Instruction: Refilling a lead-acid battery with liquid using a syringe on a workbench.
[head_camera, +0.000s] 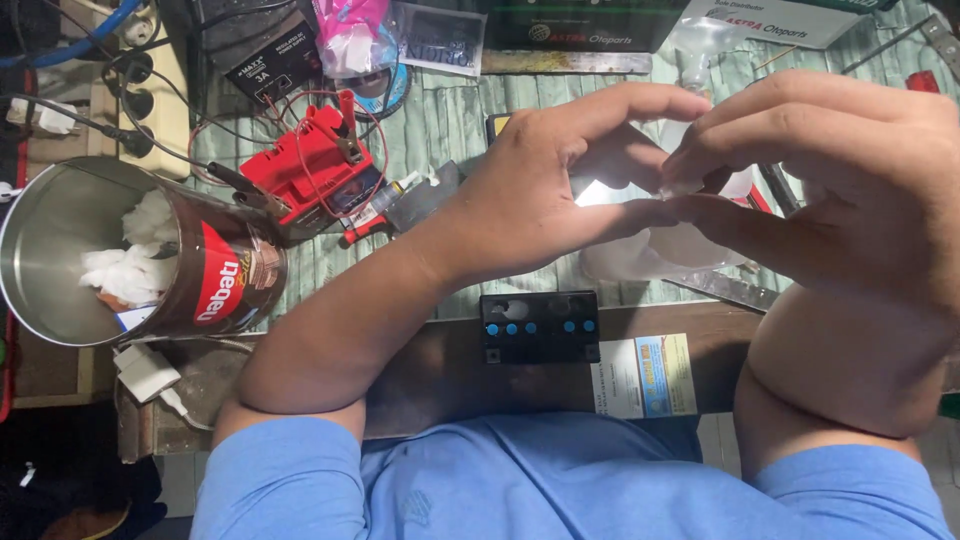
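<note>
Far left: a metal tin lies tipped on its side with the mouth toward the camera, white wadding inside. Just right of it — a red charger unit with thin red leads looped over it and clips at its near edge, resting on the counter.

Centre: left hand raised above the counter, fingers curled inward, thumb and fingertips pressed toward the right hand. Below it, at the counter's near edge, a small black battery sits top-up, with a row of blue-ringed ports showing on its top face; a printed label card lies just beside it on the right.

Right: right hand also curled, fingertips meeting those of the left. Between the 2 hands — a small clear plastic piece, pinched from both sides; whether cap, tube or bag neck I cannot tell. A clear plastic bag lies on the counter beneath the hands.

Judgement: the step in hand looks like opening or separating the clear piece. A steady pinch and small opposed pull seem called for, keeping it over the counter.
</note>
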